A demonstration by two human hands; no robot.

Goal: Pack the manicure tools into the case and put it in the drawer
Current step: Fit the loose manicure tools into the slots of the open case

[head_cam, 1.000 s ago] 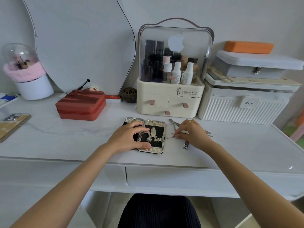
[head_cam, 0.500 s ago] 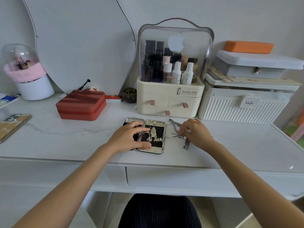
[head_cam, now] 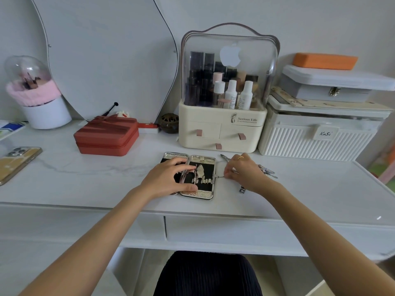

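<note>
While the case lay open flat on the desk, a little back from the front edge, my left hand rested spread across its hinge, fingers on the right half and thumb near its front rim. My right hand sat just right of the case, fingertips pressed together on a thin tool whose tip touched the case's right edge. Loose tools lay around that hand: nippers behind it, a clipper in front, and a small pile to its right that I could not count. Two drawer fronts ran below the desk edge, the right drawer shut. Bare desktop lay open right of the pile and left of the case toward one phone; one red box and one organizer stood behind.
</note>
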